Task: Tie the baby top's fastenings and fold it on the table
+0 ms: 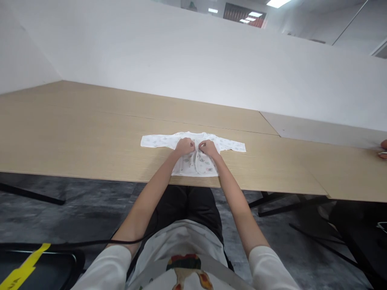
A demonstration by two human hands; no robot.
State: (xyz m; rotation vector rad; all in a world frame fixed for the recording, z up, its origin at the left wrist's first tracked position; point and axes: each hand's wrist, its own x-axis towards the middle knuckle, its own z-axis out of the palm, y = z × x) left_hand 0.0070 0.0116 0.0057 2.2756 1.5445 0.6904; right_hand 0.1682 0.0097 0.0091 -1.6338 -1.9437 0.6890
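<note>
A small white baby shirt (206,164) with a faint print lies flat on the wooden table, sleeves spread to both sides and the neckline away from me. Its front opening runs down the middle, slightly raised between my hands. My left hand (185,146) is closed in a pinch at the left edge of that opening. On the other edge, my right hand (208,147) pinches too, thumb and fingertips together. A narrow gap separates the two hands. The cloth right at the fingertips is partly hidden by my fingers.
The light wooden table (90,133) stretches to both sides, with a white partition (181,60) behind it. Another person's hand (383,149) shows at the far right edge. A black chair with a yellow strap (26,268) stands at lower left; a black cable crosses by my left arm.
</note>
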